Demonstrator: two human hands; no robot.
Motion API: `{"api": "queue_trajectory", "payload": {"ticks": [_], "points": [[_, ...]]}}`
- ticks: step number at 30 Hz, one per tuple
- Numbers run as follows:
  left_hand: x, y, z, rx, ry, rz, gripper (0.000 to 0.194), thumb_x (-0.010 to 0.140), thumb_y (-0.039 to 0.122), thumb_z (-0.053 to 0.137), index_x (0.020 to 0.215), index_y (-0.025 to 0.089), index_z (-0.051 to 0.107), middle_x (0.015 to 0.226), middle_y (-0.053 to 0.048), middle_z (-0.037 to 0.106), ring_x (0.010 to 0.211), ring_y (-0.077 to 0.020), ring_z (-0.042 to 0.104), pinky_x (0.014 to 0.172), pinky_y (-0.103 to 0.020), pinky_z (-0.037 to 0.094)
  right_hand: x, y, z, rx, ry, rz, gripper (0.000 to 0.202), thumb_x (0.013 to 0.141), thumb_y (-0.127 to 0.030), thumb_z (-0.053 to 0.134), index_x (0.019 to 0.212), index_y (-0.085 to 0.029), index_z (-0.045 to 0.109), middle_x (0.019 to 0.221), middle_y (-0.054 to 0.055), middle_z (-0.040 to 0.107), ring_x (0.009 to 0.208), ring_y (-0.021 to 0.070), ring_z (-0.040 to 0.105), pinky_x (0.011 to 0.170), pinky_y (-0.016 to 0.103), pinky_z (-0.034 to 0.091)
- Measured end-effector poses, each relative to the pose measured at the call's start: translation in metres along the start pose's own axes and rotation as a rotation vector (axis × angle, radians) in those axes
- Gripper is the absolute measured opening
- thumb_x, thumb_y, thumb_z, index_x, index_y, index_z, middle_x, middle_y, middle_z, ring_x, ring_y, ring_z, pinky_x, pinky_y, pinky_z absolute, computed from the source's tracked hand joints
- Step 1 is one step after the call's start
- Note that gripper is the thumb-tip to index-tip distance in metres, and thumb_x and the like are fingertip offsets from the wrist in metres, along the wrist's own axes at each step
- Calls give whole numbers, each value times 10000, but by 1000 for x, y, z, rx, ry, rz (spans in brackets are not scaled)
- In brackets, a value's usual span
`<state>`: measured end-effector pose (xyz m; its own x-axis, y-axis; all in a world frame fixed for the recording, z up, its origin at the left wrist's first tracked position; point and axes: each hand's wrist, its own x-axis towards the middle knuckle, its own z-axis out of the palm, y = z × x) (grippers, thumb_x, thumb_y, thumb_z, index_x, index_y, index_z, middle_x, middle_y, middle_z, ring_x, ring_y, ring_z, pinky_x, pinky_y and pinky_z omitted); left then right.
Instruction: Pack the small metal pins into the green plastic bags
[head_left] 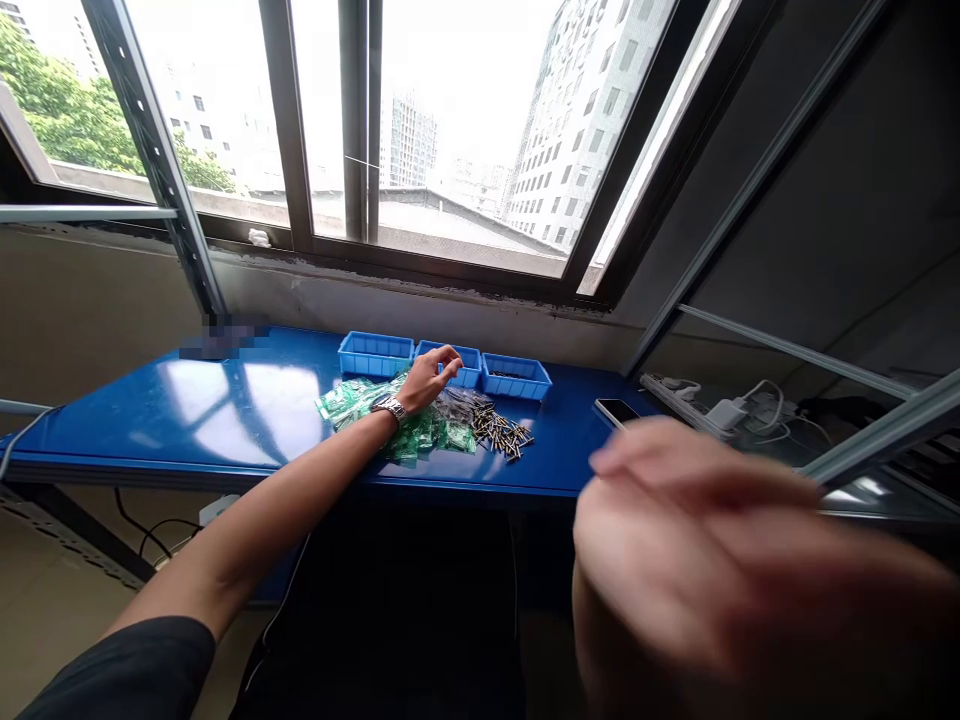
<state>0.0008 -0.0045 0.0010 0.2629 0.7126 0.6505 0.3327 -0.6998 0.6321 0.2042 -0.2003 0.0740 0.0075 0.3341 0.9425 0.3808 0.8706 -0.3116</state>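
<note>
Over the middle blue bin point(471, 372) reaches my left hand point(431, 376), a metal-banded watch point(391, 408) on its wrist. Its fingers are loosely bent and apart, and nothing shows in them. Beneath and beside that forearm lies a heap of green-printed clear packets point(349, 398). A loose pile of brass and dark screw-like pieces point(504, 436) lies to the right of the packets. My right hand point(675, 540) is raised close to the camera at the lower right, smeared by motion, so its grip cannot be made out.
Blue bins stand at left point(375, 352) and right point(516, 378) of the middle one; the right one holds small dark pieces. On the blue table point(225, 400) a phone point(616, 412) lies at right, near a white charger point(726, 414) with cables. Metal shelf posts point(169, 190) flank the table.
</note>
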Motion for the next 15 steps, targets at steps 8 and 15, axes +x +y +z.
{"api": "queue_trajectory", "payload": {"ticks": [8,15], "points": [[1,-1,1,45,-3,22,202,975,283,555,849,180,675,792,-28,721,723,-174,616,684,-290,430,39,111,11,-650,-875,533,215,937,-397,620,963,-244,769,863,31,753,759,178,682,633,257,458],[1,1,1,86,-20,24,218,962,267,561,809,178,687,802,-40,732,739,-186,604,680,-298,424,22,153,14,-700,-1068,639,209,887,-387,657,902,-236,801,874,47,766,780,177,680,597,232,416]]}}
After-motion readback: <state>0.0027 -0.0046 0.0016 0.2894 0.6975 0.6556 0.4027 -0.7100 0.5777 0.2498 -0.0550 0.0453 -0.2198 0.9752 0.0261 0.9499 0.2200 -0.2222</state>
